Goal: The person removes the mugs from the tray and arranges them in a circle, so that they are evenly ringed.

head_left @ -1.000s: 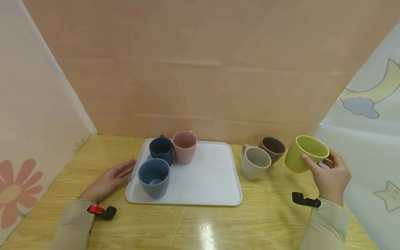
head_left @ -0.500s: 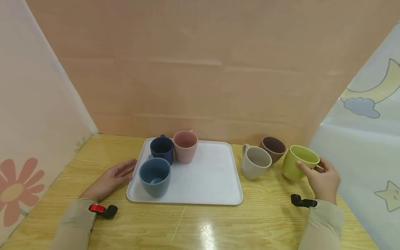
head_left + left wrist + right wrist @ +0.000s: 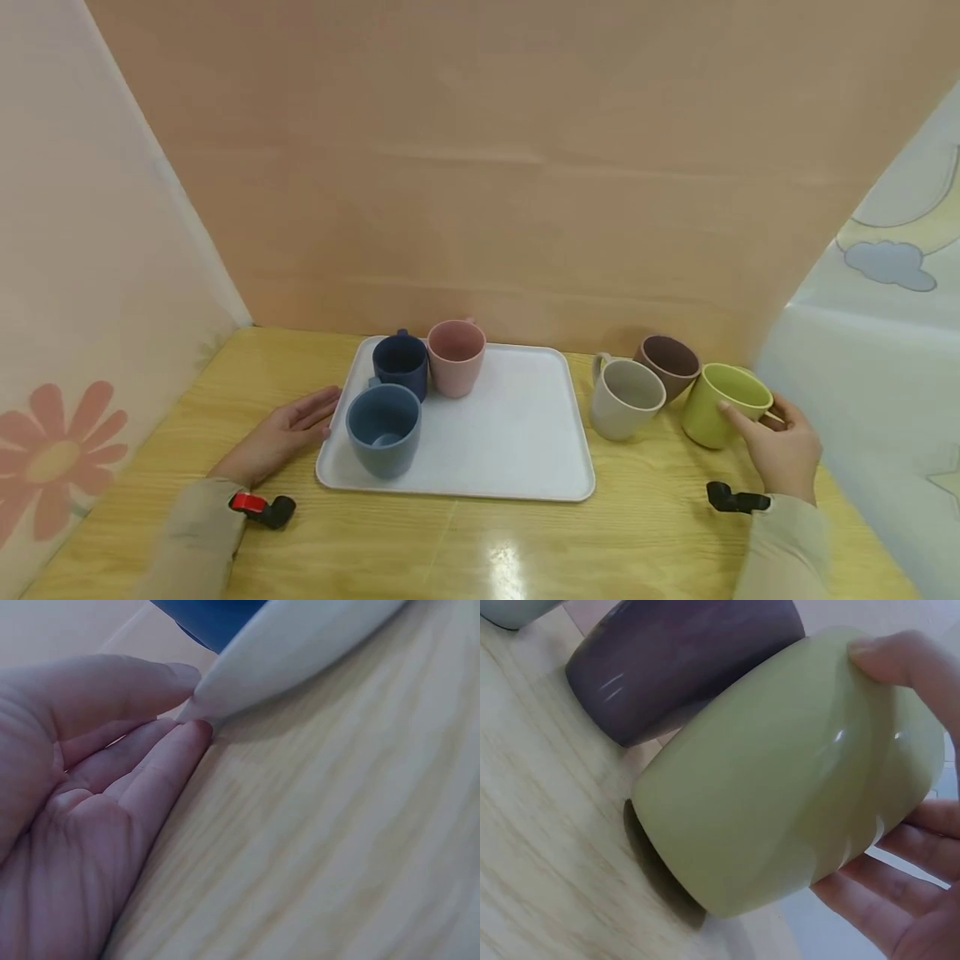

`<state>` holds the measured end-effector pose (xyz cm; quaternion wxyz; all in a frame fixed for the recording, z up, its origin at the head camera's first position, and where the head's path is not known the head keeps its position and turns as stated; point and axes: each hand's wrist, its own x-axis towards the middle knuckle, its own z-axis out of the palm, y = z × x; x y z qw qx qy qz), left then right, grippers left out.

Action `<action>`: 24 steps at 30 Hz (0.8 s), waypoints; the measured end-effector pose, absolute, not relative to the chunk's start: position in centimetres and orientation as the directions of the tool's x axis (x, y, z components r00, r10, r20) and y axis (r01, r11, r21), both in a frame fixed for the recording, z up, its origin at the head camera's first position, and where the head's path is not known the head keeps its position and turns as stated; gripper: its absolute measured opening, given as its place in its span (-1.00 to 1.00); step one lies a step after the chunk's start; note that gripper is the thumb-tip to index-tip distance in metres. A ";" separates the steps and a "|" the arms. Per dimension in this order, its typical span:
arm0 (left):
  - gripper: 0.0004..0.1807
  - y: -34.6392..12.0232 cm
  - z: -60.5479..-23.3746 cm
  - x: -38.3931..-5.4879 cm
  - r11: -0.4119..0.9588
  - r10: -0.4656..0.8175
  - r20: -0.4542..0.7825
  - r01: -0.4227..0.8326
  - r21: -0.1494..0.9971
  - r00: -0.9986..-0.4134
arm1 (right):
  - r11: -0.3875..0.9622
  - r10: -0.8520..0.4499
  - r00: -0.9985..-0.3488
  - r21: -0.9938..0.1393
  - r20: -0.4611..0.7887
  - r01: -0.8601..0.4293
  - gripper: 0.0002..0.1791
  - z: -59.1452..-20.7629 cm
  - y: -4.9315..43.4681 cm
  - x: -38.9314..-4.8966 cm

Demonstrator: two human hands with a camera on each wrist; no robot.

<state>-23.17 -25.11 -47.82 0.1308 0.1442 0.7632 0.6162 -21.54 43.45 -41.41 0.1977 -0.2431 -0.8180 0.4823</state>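
Observation:
At the right, my right hand [image 3: 783, 450] grips a yellow-green mug [image 3: 772, 787], thumb by the rim and fingers on the far side. The mug is close above or on the table, with a dark shadow at its base; contact there I cannot tell. A brown mug [image 3: 669, 360] stands right beside it, and a beige mug [image 3: 621, 417] just left of that. My left hand [image 3: 273, 437] touches the left edge of a white tray [image 3: 510, 442] with thumb and fingertips, its fingers extended. On the tray stand a pink mug [image 3: 456, 371], a navy mug [image 3: 399, 379] and a grey-blue mug [image 3: 384, 446].
The wooden table [image 3: 480, 550] runs up to a tan back wall [image 3: 480, 183]. Patterned side sheets bound it: a flower sheet [image 3: 112, 225] on the left, a moon-and-cloud sheet [image 3: 862, 367] on the right.
My right hand has brought the yellow-green mug down and left, close to the brown mug. The left hand stays at the tray edge. The whole view has shifted slightly.

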 end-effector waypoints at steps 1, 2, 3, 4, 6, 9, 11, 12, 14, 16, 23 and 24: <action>-0.24 -24.9 -48.0 -23.2 0.195 0.387 -0.027 0.054 0.979 -0.922 | 0.416 0.587 -0.805 -0.885 0.088 0.206 -0.02 -41.5 43.8 -21.3; -0.23 -24.8 -48.1 -23.2 0.189 0.392 -0.028 0.050 0.981 -0.919 | 0.422 0.580 -0.809 -0.883 0.090 0.204 -0.02 -41.6 44.1 -21.2; -0.23 -24.6 -48.2 -23.2 0.184 0.397 -0.026 0.051 0.982 -0.918 | 0.435 0.569 -0.817 -0.879 0.098 0.197 -0.02 -41.7 44.3 -21.1; -0.22 -24.6 -48.2 -23.3 0.178 0.397 -0.024 0.051 0.983 -0.918 | 0.454 0.547 -0.831 -0.871 0.105 0.189 -0.02 -41.8 44.6 -20.9; -0.23 -24.6 -48.2 -23.3 0.177 0.390 -0.018 0.056 0.983 -0.921 | 0.498 0.485 -0.866 -0.852 0.123 0.158 -0.02 -42.1 44.9 -20.9; -0.23 -25.0 -48.3 -23.1 0.189 0.384 -0.009 0.069 0.979 -0.923 | 0.553 0.387 -0.910 -0.827 0.146 0.103 -0.04 -42.5 45.1 -21.0; -0.23 -25.1 -48.3 -23.2 0.197 0.386 -0.004 0.078 0.977 -0.923 | 0.556 0.338 -0.929 -0.828 0.147 0.071 -0.05 -42.5 45.2 -20.9; -0.23 -25.1 -48.3 -23.2 0.197 0.388 -0.004 0.079 0.977 -0.922 | 0.557 0.322 -0.935 -0.828 0.145 0.064 -0.05 -42.5 45.2 -20.9; -0.22 -25.3 -48.3 -23.2 0.200 0.390 -0.002 0.082 0.976 -0.921 | 0.550 0.297 -0.946 -0.833 0.132 0.056 -0.04 -42.5 45.1 -21.0; -0.22 -25.3 -48.3 -23.2 0.193 0.392 -0.004 0.078 0.978 -0.920 | 0.540 0.274 -0.955 -0.839 0.110 0.059 -0.01 -42.3 44.9 -21.1; -0.21 -25.1 -48.1 -23.1 0.190 0.386 -0.020 0.058 0.980 -0.922 | 0.532 0.351 -0.928 -0.843 0.126 0.086 0.04 -40.1 43.7 -20.9; -0.21 -25.1 -48.0 -23.1 0.190 0.387 -0.021 0.057 0.980 -0.922 | 0.532 0.383 -0.911 -0.842 0.151 0.084 0.01 -39.6 43.4 -20.9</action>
